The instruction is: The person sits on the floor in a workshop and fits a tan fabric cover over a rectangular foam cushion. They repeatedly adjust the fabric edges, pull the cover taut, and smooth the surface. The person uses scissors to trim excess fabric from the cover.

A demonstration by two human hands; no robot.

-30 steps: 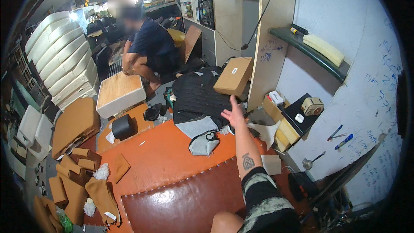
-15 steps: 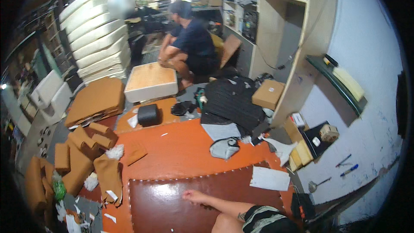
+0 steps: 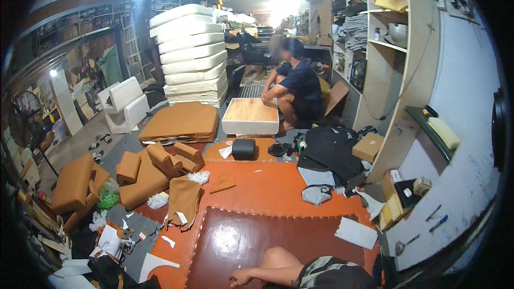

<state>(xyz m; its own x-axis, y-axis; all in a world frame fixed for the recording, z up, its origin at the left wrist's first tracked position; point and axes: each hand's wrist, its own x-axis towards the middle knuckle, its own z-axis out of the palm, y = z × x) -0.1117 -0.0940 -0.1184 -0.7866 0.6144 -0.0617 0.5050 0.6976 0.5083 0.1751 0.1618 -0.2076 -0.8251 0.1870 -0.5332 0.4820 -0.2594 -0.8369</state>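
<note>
The maroon mat (image 3: 251, 235), edged with pale studs, lies at the bottom of the view, on an orange sheet (image 3: 267, 187). The right hand (image 3: 241, 277) is over its near part; whether it touches the mat, and whether its grip is spread or pinching, I cannot tell. The left hand is out of view, so its grip cannot be told either. A white rectangular sheet (image 3: 356, 233) overlaps the mat's far right corner. Farther out, a black rounded block (image 3: 244, 149) stands before a white-sided box with a tan top (image 3: 250, 118), where a co-worker (image 3: 300, 85) squats. Brown padded pieces (image 3: 144, 182) lie to the left; black fabric (image 3: 329, 152) is heaped to the right, beside a cardboard box (image 3: 368, 147). White cushions (image 3: 193, 56) are stacked behind.
</note>
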